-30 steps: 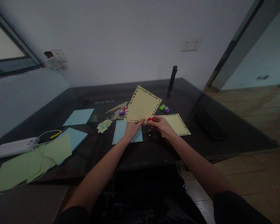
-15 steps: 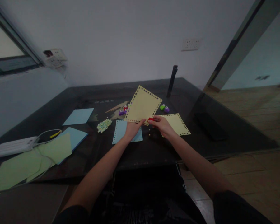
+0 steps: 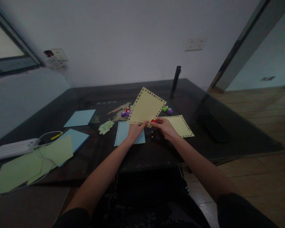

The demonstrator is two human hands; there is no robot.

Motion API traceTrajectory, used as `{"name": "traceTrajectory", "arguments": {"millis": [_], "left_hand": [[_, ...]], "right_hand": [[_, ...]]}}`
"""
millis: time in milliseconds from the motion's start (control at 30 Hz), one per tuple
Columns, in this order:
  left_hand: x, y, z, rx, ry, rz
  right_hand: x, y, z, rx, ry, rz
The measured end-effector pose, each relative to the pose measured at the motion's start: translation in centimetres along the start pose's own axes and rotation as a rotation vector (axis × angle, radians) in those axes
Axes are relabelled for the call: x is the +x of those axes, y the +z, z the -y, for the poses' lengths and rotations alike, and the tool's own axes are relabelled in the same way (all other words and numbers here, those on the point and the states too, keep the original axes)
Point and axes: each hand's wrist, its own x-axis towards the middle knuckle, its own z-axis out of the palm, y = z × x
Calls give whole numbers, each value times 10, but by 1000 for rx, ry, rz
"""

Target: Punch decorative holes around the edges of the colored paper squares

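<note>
A yellow sheet of paper (image 3: 147, 106) with small shapes punched along its edges is raised and tilted above the table. My left hand (image 3: 136, 131) is closed on its lower edge, thumb on top. My right hand (image 3: 165, 126) is closed on a small red paper punch (image 3: 154, 121) at the sheet's lower right edge. Beneath my left hand lies a blue sheet (image 3: 120, 134) with a punched border. Under and beside my right hand rests another punched yellow sheet (image 3: 181, 127). Tiny yellow bits (image 3: 152, 136) lie on the table between my hands.
Left of centre is a pile of paper cutouts (image 3: 106, 127). Small purple, red and green punches (image 3: 125, 112) sit behind it, with a green and purple pair (image 3: 167, 110) to the right. Plain sheets (image 3: 59, 150), a white power strip (image 3: 14, 149) and a black upright stick (image 3: 175, 82) stand or lie around.
The held yellow sheet has shifted very slightly to the right. Both hands keep their hold and stay almost in place.
</note>
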Motion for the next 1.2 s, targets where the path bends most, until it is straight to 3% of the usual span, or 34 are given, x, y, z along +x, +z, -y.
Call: {"name": "traceTrajectory", "arguments": {"millis": [1200], "left_hand": [[-3,7,5,94,63,30]], "right_hand": [[3,-4,-4,52,-40,35]]}}
